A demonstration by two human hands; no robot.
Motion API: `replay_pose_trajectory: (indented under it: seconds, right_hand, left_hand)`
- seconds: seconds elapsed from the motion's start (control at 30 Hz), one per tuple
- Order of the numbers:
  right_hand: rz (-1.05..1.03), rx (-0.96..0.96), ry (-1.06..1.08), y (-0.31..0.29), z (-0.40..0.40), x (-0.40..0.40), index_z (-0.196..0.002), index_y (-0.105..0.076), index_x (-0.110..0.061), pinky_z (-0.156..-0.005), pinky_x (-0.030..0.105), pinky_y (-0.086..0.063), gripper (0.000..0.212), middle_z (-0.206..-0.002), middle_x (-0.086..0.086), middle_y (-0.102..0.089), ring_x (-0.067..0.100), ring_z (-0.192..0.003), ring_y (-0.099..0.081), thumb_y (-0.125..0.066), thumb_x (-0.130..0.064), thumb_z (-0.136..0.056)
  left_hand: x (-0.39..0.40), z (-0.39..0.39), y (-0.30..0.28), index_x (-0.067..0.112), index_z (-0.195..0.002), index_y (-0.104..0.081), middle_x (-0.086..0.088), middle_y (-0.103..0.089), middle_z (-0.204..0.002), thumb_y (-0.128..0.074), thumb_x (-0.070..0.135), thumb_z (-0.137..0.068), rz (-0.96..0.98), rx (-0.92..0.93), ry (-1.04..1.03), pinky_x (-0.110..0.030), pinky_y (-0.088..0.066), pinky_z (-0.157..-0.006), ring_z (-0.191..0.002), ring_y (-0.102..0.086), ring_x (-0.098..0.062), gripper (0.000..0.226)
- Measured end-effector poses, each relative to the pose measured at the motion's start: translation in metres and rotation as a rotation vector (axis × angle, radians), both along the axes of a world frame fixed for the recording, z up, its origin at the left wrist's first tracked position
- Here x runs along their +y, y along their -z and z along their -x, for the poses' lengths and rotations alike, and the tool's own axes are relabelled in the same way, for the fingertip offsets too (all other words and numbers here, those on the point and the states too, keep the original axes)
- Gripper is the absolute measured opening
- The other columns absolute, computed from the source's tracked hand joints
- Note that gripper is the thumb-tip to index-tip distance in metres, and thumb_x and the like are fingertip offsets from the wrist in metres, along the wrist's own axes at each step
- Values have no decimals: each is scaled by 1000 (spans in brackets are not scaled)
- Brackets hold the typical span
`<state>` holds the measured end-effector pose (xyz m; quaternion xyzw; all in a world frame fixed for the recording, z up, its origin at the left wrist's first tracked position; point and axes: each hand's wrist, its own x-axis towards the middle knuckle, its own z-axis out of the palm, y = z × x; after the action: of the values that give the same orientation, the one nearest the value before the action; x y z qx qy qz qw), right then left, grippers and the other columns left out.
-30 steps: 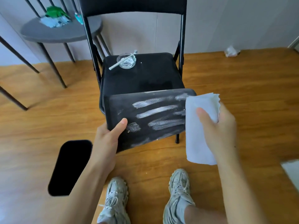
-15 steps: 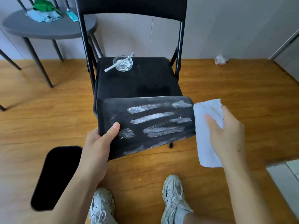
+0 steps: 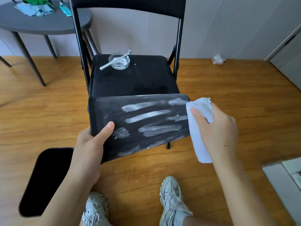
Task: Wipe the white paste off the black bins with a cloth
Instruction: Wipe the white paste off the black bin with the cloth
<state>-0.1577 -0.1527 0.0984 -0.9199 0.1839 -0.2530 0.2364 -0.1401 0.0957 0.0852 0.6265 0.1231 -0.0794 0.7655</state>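
Observation:
A black bin [image 3: 138, 141] is held on its side in front of the chair, its broad face streaked with several strokes of white paste [image 3: 146, 116]. My left hand [image 3: 91, 149] grips the bin's left edge, thumb lying across the face. My right hand [image 3: 216, 131] holds a folded white cloth [image 3: 197, 136] that touches the bin's right edge. A second black bin [image 3: 44, 181] lies on the floor at the lower left, under my left forearm.
A black folding chair [image 3: 133, 79] stands behind the bin, with a glass dish [image 3: 119, 61] of paste and a white toothbrush [image 3: 114, 61] on its seat. A grey round table [image 3: 48, 22] is at the back left. Crumpled paper [image 3: 218, 59] lies by the wall.
My right hand has brought the cloth down and in against the bin's right edge, and the cloth is more bunched. The left hand keeps its grip on the bin.

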Motion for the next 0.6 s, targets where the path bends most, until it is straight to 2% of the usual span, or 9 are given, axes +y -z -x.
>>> replay_pose_trajectory:
  seconds: [0.1,0.17,0.23,0.27,0.33,0.4,0.47,0.53,0.6]
  right_hand:
    - [-49,-9,-12,7,-5,-5,-70,-43,-13,-51,37,-40,33,-57,6,-52,32,-58,-48,-57,-34,-91]
    - [-54,-32,-5,11,-6,-5,-74,-49,-11,-49,35,-37,26,-55,2,-48,32,-56,-46,-59,-27,-92]
    - [0,-60,-27,14,-5,4,-83,-59,-6,-48,31,-36,10,-55,2,-49,31,-52,-45,-60,-14,-89]
    - [35,-83,-77,15,-3,14,-81,-60,-7,-45,27,-36,5,-52,-1,-46,25,-46,-44,-60,-10,-85]
    - [95,-123,-188,15,2,37,-66,-49,-15,-40,13,-21,18,-48,-14,-27,1,-40,-29,-62,-9,-76]
    - [123,-111,-213,17,3,44,-63,-34,-20,-43,12,-8,35,-48,-15,-15,-3,-40,-20,-65,-7,-71]
    - [130,-89,-117,22,1,29,-62,-44,-14,-42,17,-13,29,-45,-9,-32,10,-38,-31,-68,-2,-72]
    - [81,-94,32,24,-1,10,-74,-59,-7,-42,23,-22,10,-49,6,-47,27,-44,-38,-68,-3,-79]
    - [-3,-103,85,24,-2,0,-82,-62,-5,-45,28,-32,6,-56,9,-55,27,-51,-42,-64,-10,-86]
  left_hand:
    - [-1,2,1,21,-94,-71,8,-77,-87,-58,18,-95,-58,-59,-37,-33,-52,-73,-80,-73,-9,13]
    - [-2,3,3,24,-93,-71,8,-77,-88,-57,20,-96,-93,-95,-54,-37,-53,-75,-83,-73,-10,15]
    - [-2,4,4,27,-91,-72,9,-76,-89,-57,21,-96,-112,-108,-67,-39,-53,-77,-84,-72,-10,17]
    - [-2,4,5,29,-89,-73,9,-76,-90,-57,22,-96,-113,-111,-69,-39,-53,-77,-84,-72,-10,19]
    - [-1,2,5,34,-84,-75,8,-76,-89,-57,22,-96,-109,-109,-69,-41,-54,-78,-84,-72,-10,24]
    - [0,2,4,35,-85,-76,8,-76,-91,-57,21,-96,-113,-111,-62,-41,-54,-80,-85,-72,-11,25]
    - [0,2,5,31,-88,-74,8,-76,-92,-57,21,-96,-118,-114,-56,-40,-53,-80,-86,-72,-11,21]
    - [-1,3,4,28,-92,-72,8,-76,-92,-57,20,-97,-111,-116,-51,-38,-53,-79,-85,-72,-10,18]
    - [-1,4,4,27,-92,-72,8,-77,-92,-57,19,-96,-96,-111,-61,-36,-52,-77,-84,-72,-9,17]
